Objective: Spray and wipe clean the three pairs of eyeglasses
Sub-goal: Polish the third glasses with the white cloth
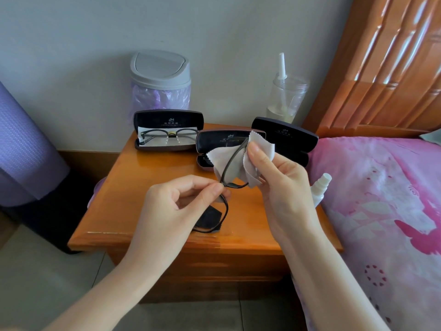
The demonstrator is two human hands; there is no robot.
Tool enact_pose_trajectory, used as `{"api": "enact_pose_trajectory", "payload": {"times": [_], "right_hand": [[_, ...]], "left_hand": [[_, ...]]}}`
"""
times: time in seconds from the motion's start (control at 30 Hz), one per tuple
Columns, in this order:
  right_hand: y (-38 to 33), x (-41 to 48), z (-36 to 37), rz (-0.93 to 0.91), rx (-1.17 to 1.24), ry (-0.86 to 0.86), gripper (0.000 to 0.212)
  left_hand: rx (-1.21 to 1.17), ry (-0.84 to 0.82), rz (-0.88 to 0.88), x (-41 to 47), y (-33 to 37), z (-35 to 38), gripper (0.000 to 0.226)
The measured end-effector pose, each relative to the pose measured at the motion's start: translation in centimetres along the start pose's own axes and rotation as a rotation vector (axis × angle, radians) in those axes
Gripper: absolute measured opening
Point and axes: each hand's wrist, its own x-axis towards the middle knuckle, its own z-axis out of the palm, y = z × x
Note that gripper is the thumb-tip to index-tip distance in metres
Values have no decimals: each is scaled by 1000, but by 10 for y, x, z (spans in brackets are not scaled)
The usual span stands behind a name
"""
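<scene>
Wooden nightstand (148,187) stands against a pale wall, with a bed (381,199) under a pink cover touching its right side and a purple roll (23,144) on the floor to its left.

Rear of the nightstand, left to right:
- A lidded bin (160,77) with a purple liner is at the back left.
- Left case (167,117) is open, with spare glasses (167,136) lying inside on a white cloth.
- Middle case (219,137) is open, its tray partly hidden behind the grey cloth.
- Right case (286,137) is black and open. Its contents are not visible.
- A clear jar (287,96) is at the back right, with a white nozzle standing up out of it.

A dark cloth (210,219) lies flat near the front edge of the nightstand.

A white spray bottle (321,189) sits at the nightstand's right edge, partly hidden by the right hand. It cannot be told whether it rests on the wood or on the bed.

The glasses (232,161) under cleaning are held in the air above the middle of the nightstand, clear of its top and tilted.

The left hand (176,206) pinches the frame at the bridge between thumb and forefinger, with the other fingers curled.

The right hand (281,182) grips the grey cloth (219,158), which is folded around the upper lens, with the thumb pressing on its near face.
</scene>
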Motion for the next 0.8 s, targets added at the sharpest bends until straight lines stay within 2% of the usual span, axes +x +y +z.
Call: {"api": "enact_pose_trajectory", "payload": {"times": [0.07,0.27,0.47,0.67,0.8], "right_hand": [[0,-1,0,-1,0,-31,27],[-4,-3,2,7,32,-57,32],[-5,-2,2,-28,23,12,25],[-1,-4,1,-30,-30,76,33],[2,-6,1,-31,3,47,45]], "left_hand": [[-3,-5,-10,0,0,0,16],[-8,-13,-20,0,1,1,14],[-32,-9,-28,-2,1,3,14],[-103,14,-67,-3,1,5,15],[-169,59,-82,-3,2,6,15]]}}
